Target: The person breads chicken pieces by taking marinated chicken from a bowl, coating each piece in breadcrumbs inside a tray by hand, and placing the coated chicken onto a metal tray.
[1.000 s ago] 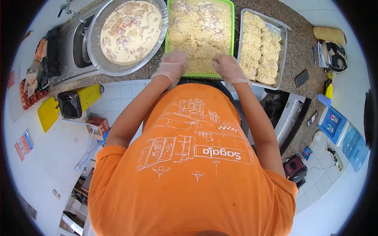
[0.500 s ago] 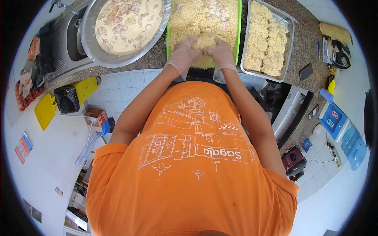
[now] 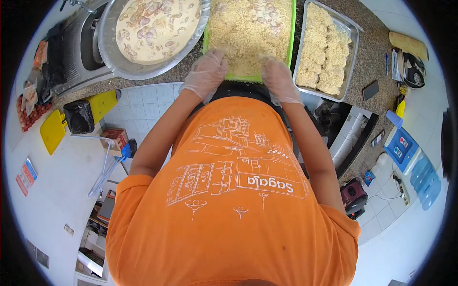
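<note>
A green-rimmed tray holds a thick bed of pale crumbs, with pieces of raw meat showing at its far end. My left hand, in a clear plastic glove, reaches over the tray's near left side, its fingertips in the crumbs. Opposite it, my right hand, gloved likewise, has its fingers at the crumbs by the near right side. Both hands look open and loosely curved, with a gap between them; the fingertips are partly hidden and slightly blurred. No separate piece shows in either hand.
On the left stands a large metal bowl of meat pieces in creamy liquid, beside the sink. To the right, a metal tray carries several crumb-coated pieces. A phone lies on the granite counter.
My hands have drawn apart from the middle of the crumbs towards the tray's two near sides. The crumb-covered clump between them is no longer held. The view has shifted slightly.
</note>
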Demonstrator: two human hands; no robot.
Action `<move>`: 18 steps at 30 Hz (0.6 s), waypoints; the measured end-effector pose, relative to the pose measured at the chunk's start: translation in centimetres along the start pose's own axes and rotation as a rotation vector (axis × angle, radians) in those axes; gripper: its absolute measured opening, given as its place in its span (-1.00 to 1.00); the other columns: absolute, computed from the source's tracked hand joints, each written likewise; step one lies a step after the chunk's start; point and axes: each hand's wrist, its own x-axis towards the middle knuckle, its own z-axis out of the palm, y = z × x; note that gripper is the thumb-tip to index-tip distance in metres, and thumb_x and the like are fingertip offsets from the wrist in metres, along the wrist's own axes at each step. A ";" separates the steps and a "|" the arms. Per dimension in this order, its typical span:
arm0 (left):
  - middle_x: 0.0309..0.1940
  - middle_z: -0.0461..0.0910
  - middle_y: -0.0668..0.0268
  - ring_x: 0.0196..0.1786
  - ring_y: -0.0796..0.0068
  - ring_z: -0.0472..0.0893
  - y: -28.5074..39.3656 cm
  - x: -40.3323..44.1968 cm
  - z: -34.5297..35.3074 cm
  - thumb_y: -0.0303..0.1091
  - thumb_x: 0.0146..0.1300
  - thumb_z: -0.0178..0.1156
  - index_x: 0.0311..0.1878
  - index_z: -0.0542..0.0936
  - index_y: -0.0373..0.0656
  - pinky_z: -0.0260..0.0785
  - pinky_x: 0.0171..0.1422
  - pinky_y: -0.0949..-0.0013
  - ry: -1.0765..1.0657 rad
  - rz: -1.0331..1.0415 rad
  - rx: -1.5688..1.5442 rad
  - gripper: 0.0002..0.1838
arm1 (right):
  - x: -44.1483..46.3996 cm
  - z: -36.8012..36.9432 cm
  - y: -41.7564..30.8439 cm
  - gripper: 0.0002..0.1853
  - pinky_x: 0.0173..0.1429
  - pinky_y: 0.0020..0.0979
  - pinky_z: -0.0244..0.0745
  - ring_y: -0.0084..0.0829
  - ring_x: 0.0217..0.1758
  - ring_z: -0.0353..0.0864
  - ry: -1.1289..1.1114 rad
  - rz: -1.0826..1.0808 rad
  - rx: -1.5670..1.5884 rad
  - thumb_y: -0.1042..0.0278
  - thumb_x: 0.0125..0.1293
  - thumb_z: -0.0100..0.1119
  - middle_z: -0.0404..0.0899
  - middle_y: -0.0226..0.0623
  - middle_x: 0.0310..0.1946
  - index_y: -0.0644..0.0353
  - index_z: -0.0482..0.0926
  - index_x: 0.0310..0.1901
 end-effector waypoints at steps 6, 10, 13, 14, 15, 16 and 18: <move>0.00 0.62 -0.22 0.14 -0.25 0.60 1.8 1.2 4.9 -0.25 0.40 0.05 -0.05 0.57 -0.29 0.46 0.21 -0.07 -0.121 -0.081 -0.056 -0.71 | 2.1 4.3 -1.4 -0.68 0.16 0.02 0.55 0.17 0.07 0.64 0.019 0.113 0.170 0.30 0.24 0.27 0.66 0.21 -0.11 0.29 0.65 -0.02; -0.03 0.63 -0.21 0.06 -0.23 0.63 0.4 2.8 7.0 -0.27 0.39 0.09 0.01 0.58 -0.28 0.48 0.19 0.03 0.032 -0.043 -0.289 -0.71 | 3.6 4.0 -2.5 -0.61 0.21 -0.04 0.54 0.14 0.09 0.65 0.008 0.293 0.288 0.34 0.17 0.35 0.67 0.17 -0.04 0.29 0.64 0.03; -0.01 0.64 -0.14 -0.06 -0.09 0.69 1.4 1.8 3.3 -0.29 0.30 0.17 0.00 0.60 -0.26 0.53 0.10 0.06 0.030 -0.080 -0.584 -0.71 | 4.0 0.8 -2.5 -0.54 0.23 -0.09 0.55 0.09 0.12 0.67 -0.009 0.309 0.481 0.36 0.17 0.36 0.67 0.14 0.06 0.24 0.64 0.13; -0.03 0.64 -0.11 -0.06 -0.04 0.68 0.6 1.7 3.7 -0.30 0.31 0.16 0.02 0.60 -0.24 0.52 0.08 0.10 0.164 -0.020 -0.612 -0.71 | 3.9 -0.1 -2.7 -0.53 0.23 -0.09 0.56 0.09 0.12 0.67 -0.012 0.294 0.562 0.36 0.17 0.36 0.66 0.13 0.08 0.24 0.64 0.15; -0.04 0.65 -0.08 -0.07 0.00 0.68 -0.6 2.0 4.4 -0.30 0.32 0.14 0.04 0.59 -0.21 0.52 0.05 0.13 0.302 0.046 -0.638 -0.71 | 3.6 -1.2 -3.0 -0.55 0.20 -0.10 0.58 0.08 0.09 0.69 0.022 0.211 0.523 0.35 0.18 0.35 0.67 0.13 0.07 0.24 0.65 0.13; -0.05 0.65 -0.05 -0.07 0.05 0.67 -1.7 2.1 4.7 -0.31 0.33 0.13 0.06 0.59 -0.19 0.52 0.03 0.16 0.442 0.114 -0.661 -0.71 | 3.1 -2.3 -3.5 -0.57 0.17 -0.11 0.60 0.08 0.06 0.70 0.058 0.126 0.482 0.35 0.19 0.35 0.67 0.12 0.07 0.24 0.66 0.11; -0.08 0.65 -0.04 0.00 0.06 0.68 -3.9 1.3 4.3 -0.34 0.34 0.11 0.09 0.60 -0.18 0.52 0.08 0.17 0.404 0.073 -0.086 -0.70 | 2.7 -3.0 -3.7 -0.59 0.13 -0.12 0.62 0.08 0.03 0.72 -0.031 0.037 0.296 0.35 0.20 0.33 0.66 0.14 0.07 0.25 0.66 0.10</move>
